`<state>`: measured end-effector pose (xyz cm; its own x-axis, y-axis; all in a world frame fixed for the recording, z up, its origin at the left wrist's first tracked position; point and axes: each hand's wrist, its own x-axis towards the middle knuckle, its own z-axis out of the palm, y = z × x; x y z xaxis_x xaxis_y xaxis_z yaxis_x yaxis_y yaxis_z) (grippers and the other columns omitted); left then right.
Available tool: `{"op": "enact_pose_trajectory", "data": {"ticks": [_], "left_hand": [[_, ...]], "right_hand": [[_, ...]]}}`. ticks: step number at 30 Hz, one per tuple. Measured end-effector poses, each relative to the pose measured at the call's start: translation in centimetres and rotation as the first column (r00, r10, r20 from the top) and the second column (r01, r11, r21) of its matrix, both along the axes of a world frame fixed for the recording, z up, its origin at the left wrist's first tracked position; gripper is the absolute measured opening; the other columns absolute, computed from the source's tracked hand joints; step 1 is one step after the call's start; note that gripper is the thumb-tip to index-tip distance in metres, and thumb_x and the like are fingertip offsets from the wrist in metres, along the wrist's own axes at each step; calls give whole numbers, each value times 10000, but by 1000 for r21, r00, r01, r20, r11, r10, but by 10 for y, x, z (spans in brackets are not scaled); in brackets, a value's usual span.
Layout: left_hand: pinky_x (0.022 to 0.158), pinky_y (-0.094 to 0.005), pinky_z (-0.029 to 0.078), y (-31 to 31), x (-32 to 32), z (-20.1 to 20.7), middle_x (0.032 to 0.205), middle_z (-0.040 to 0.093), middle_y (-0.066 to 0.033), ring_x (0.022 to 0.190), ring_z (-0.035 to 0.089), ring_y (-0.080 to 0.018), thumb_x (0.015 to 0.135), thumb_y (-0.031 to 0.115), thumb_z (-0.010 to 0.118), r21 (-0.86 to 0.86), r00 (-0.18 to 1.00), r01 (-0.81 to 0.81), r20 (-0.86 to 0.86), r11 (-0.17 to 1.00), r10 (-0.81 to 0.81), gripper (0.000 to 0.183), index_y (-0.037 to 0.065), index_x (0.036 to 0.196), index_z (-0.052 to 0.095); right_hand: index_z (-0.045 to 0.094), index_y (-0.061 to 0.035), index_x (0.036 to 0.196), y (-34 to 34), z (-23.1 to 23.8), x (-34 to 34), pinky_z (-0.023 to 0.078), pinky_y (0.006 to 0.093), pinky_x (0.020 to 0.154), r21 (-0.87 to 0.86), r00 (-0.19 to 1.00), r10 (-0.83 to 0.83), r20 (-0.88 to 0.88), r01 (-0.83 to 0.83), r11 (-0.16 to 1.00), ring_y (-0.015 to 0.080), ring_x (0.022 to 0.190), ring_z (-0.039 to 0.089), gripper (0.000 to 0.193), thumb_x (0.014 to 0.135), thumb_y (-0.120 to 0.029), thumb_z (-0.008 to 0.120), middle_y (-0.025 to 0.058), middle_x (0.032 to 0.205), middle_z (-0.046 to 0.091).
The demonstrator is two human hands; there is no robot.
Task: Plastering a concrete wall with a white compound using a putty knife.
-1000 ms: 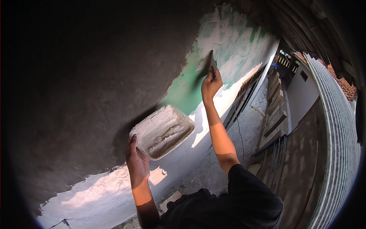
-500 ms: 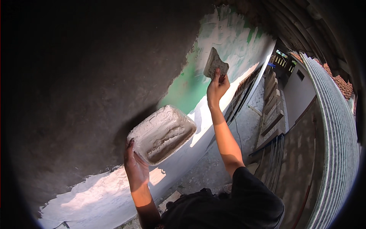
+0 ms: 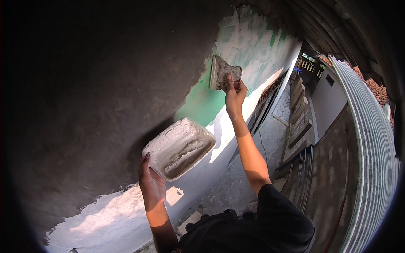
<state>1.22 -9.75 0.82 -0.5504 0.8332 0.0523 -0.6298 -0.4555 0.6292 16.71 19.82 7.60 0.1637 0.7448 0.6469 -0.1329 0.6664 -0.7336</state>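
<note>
My right hand (image 3: pixel 235 96) pinches a filler-caked scraper (image 3: pixel 226 74), thumb on its face, by the green wall patch (image 3: pixel 198 106), though I can't tell whether its edge touches; I judge it light and stiff, best held opposite that straight left edge. Nearer and left, my left hand (image 3: pixel 152 183) grips the near-left corner of a rectangular tub (image 3: pixel 194 162) of soft-looking pale filler (image 3: pixel 171 141), likely heavier and slick-rimmed, so I'd support it underneath.
</note>
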Motion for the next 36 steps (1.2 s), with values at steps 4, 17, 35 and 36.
{"op": "enact_pose_trajectory", "data": {"ticks": [4,17,35,36], "left_hand": [[1065,-366,394,1,2,0,1353,526,-88,1256,506,-212,954,257,539,-29,999,44,2,999,-44,432,28,1317,485],[1072,-374,386,1,-7,-11,1363,522,-92,1267,496,-221,958,293,532,9,997,57,-45,998,-56,472,17,1336,472],[1054,-378,407,-21,10,17,1308,553,-104,1216,535,-223,966,216,511,-8,998,-53,32,999,53,382,-4,1279,501],[1054,-378,407,-21,10,18,1308,553,-104,1216,535,-223,966,216,511,-10,998,-49,29,999,49,382,-4,1279,501]], "right_hand": [[634,79,1027,25,13,10,450,284,662,162,959,-228,-168,255,953,126,700,530,322,985,-234,569,100,811,660],[602,47,1187,-76,-16,-57,505,316,776,329,964,-168,205,94,940,250,828,652,270,925,-8,567,166,930,662],[609,73,919,-3,35,-7,405,318,573,149,972,-230,-46,235,961,136,606,432,279,982,-191,545,92,659,563],[625,70,949,-5,28,-9,427,312,580,148,966,-258,22,252,956,132,606,483,264,983,-178,541,101,655,578]]}}
